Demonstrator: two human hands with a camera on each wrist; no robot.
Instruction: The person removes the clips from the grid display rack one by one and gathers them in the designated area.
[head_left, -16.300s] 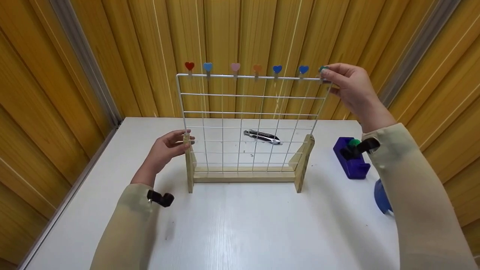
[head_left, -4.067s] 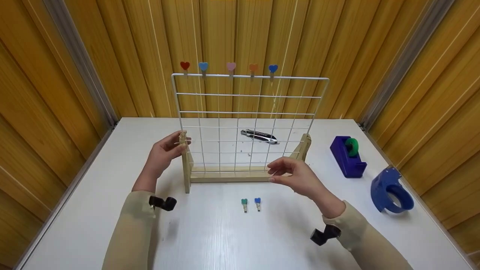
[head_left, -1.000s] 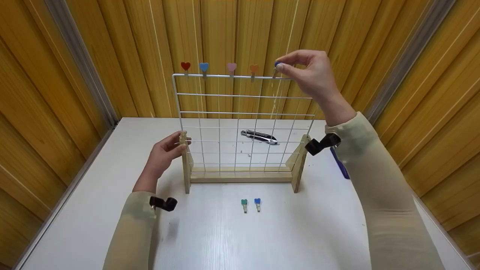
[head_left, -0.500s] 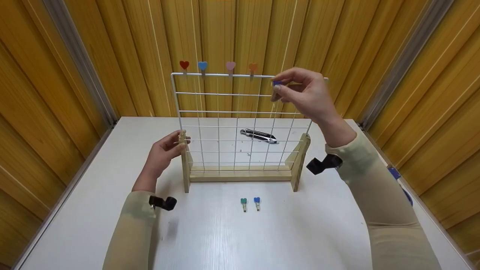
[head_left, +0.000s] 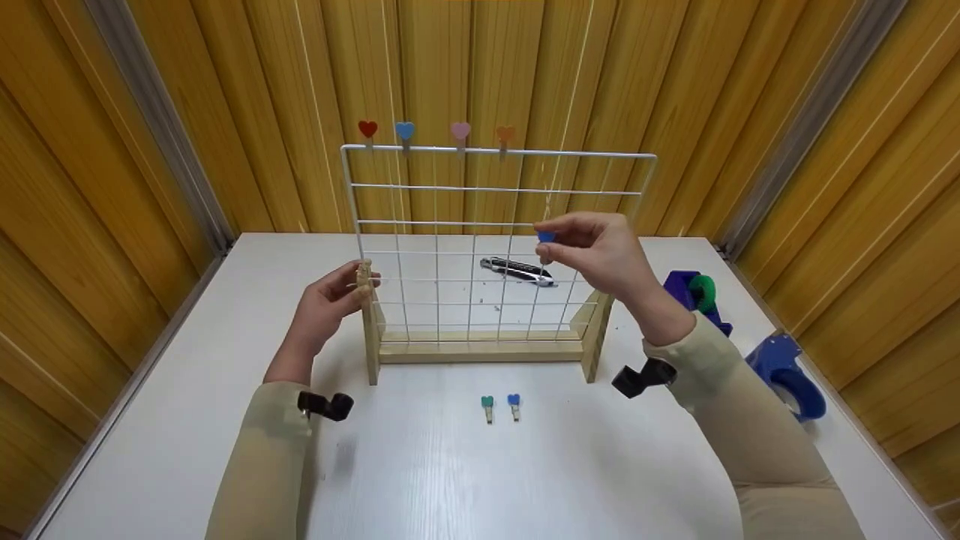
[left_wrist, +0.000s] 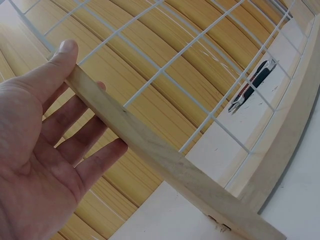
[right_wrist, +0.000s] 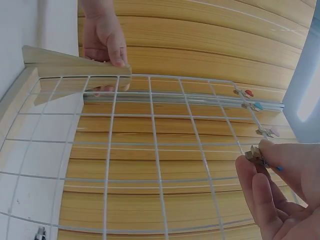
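Right hand [head_left: 600,255] raised in front of the grid [head_left: 495,225], thumb and forefinger pinching a blue clip [head_left: 546,237], heart end up, long axis near upright, held about mid-height of the wires and clear of the top bar. Left hand [head_left: 330,300] at the stand's left post [head_left: 367,300], thumb on the near face, fingers lying straight behind it, bracing rather than gripping tight. Two loose clips [head_left: 501,406], teal and blue, lying side by side on the table [head_left: 450,480] toward its near edge, below and to the left of the right hand, long axes pointing toward the near edge; right hand clearly the nearer one. Four heart clips [head_left: 435,132] on the left part of the top bar, right part bare. Knife [head_left: 521,271] behind the grid toward the far edge; tape dispensers [head_left: 750,330] at the right edge. Left wrist view alone showing the open fingers behind the post [left_wrist: 165,160]; right wrist view alone showing the clip's wooden legs [right_wrist: 256,153] between the fingertips; loose clips seen only from the head.
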